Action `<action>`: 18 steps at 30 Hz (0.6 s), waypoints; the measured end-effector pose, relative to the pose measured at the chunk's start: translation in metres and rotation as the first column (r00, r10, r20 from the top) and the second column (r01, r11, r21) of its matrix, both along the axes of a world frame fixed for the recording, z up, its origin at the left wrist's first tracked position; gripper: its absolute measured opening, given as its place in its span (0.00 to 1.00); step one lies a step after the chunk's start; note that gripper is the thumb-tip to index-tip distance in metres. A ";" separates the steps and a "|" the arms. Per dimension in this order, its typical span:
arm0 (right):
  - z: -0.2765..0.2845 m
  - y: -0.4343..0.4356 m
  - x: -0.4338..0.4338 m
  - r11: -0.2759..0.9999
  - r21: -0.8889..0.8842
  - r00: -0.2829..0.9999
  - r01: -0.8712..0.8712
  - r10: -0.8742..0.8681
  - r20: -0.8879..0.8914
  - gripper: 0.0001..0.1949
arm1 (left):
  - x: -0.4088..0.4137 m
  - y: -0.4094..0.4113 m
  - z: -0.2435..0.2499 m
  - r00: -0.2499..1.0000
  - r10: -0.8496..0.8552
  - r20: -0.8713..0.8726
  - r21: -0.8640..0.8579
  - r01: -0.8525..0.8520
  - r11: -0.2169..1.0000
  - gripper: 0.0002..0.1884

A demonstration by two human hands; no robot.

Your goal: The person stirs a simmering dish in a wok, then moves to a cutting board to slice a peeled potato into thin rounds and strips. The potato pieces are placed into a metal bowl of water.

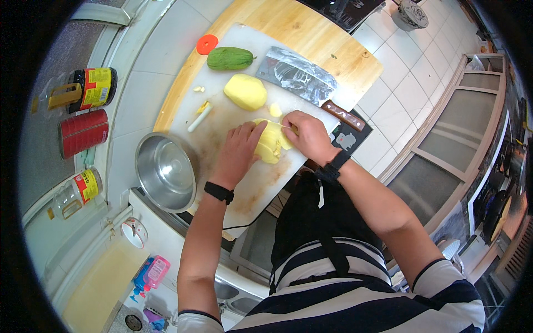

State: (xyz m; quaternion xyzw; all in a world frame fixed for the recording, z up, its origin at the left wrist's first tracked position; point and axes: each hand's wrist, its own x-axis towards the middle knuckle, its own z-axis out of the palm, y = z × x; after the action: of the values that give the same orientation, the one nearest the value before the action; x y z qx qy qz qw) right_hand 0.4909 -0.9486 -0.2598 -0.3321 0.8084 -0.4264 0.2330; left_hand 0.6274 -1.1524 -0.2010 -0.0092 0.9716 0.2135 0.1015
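Thin slices of peeled potato (268, 145) lie in an overlapping pile on a white cutting board (245, 204). My left hand (239, 152) rests against the pile's left side, fingers bent over it. At its right edge, my right hand (306, 133) pinches a thin slice between thumb and fingers. Beyond them sit a whole peeled potato (245, 92), a single slice (275, 110) and a green cucumber-like vegetable (230, 58). A cleaver (296, 75) lies flat, its wet blade on the board and its wooden handle towards the right. Garlic cloves (199, 89) and a scallion piece (200, 118) lie at the left.
A steel bowl (165, 172) stands left of the board, by the sink. An orange-red disc (207, 44) lies at the wooden board's (354, 62) far left edge. Jars and a red can (84, 132) line the window sill. A dark stove top (345, 10) is at the far side.
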 end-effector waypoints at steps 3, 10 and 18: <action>0.001 0.001 -0.002 0.996 0.012 0.958 0.089 -0.089 0.274 0.09 | 0.014 0.001 -0.007 0.996 0.068 -0.064 0.087 -0.062 0.994 0.36; -0.013 0.011 0.000 0.956 -0.165 0.843 0.241 -0.122 0.524 0.07 | 0.041 0.002 -0.015 0.996 0.090 -0.027 0.198 -0.083 0.977 0.22; 0.007 -0.024 0.009 0.995 -0.096 0.970 0.007 0.016 0.241 0.11 | 0.046 -0.001 -0.014 0.992 0.082 -0.092 0.197 -0.063 0.978 0.22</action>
State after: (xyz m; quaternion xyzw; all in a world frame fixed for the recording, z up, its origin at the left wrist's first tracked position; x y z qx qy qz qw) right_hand 0.4994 -0.9723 -0.2526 -0.2903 0.7519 -0.5014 0.3146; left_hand 0.6738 -1.1534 -0.2147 -0.0241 0.9491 0.3106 0.0455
